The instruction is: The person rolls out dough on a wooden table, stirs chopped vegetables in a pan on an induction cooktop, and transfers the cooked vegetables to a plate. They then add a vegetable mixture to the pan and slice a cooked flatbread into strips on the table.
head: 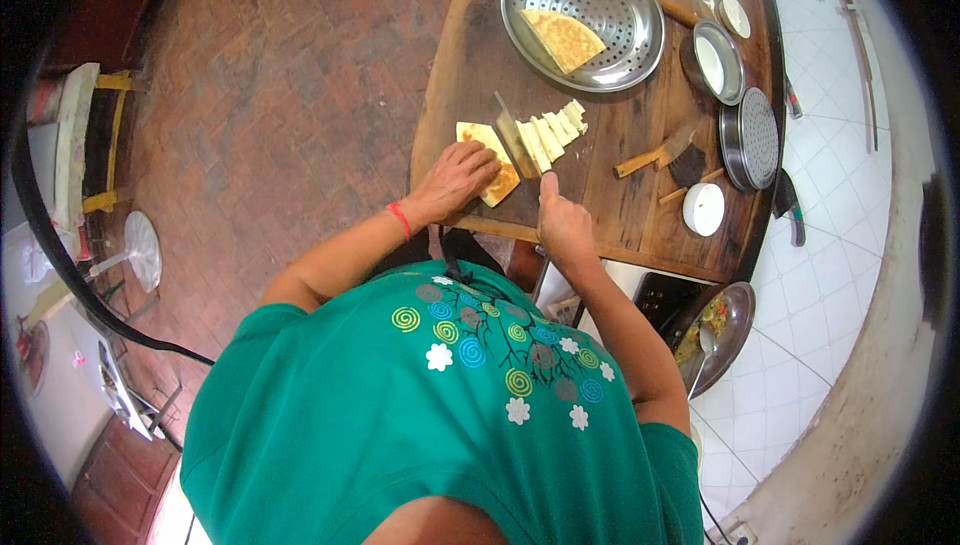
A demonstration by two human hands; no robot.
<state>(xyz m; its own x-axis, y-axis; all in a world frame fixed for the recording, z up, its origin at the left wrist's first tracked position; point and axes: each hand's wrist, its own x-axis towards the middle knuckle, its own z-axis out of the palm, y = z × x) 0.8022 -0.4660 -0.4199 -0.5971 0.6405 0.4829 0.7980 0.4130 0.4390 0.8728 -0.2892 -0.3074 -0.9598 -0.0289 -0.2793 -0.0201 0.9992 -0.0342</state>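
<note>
My left hand [459, 177] lies with bent fingers on a browned piece of flatbread [501, 186], holding it against the wooden table [465, 57]. In my right hand [564, 226] is the handle of a wide-bladed kitchen knife [516, 140]. Its blade stands on edge between the flatbread and a row of cut flatbread strips [553, 134]. The strips lie close together, to the right of the blade. Beyond them, a perforated steel steamer tray [637, 38] holds one flatbread wedge [564, 40].
Along the table's right side are a metal bowl [733, 85] with white contents, a perforated steel pan [759, 136], a white bowl [703, 209] and a wooden-handled brush [636, 164]. A green-handled knife [796, 224] lies past the edge. A wok [739, 346] with food and a spoon stands lower right.
</note>
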